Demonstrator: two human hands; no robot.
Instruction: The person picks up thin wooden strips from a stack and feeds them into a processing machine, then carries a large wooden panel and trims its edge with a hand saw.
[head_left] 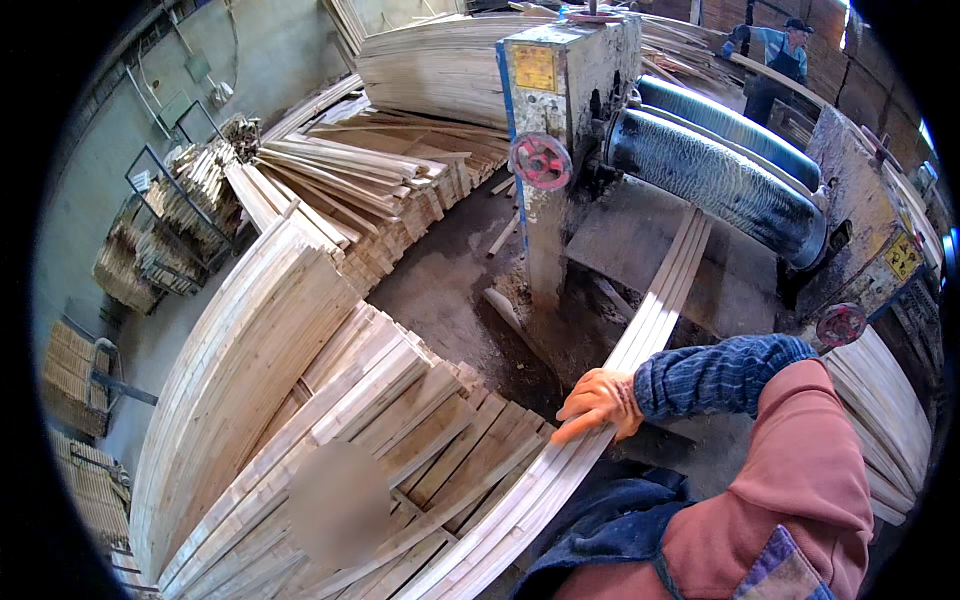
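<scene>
The right hand (603, 403), in an orange glove, is laid across a set of long pale wooden strips (655, 310), its fingers bent over their upper faces; whether it is clamped around them cannot be told. The left hand is not shown, so its state cannot be told either. The strips are set side by side, stretched from the lower edge of the view, past the right hand, to the machine, where their far ends are seen below the front roller (710, 175). A blue knit cuff (690, 378) and a pink sleeve (800, 470) are worn on the right arm.

At the left, bundled wood pieces (125, 260) are held beside a dark metal rack (178, 183), and another bundle (75, 380) is stacked near a lower metal bar (125, 388). Just left of the strips, a broad pile of boards (440, 430) is seen, partly covered by a round blurred patch. A red handwheel (541, 160) is mounted on the machine's left post (545, 90). Beyond the rollers, a long board (778, 78) is held by a co-worker (765, 100).
</scene>
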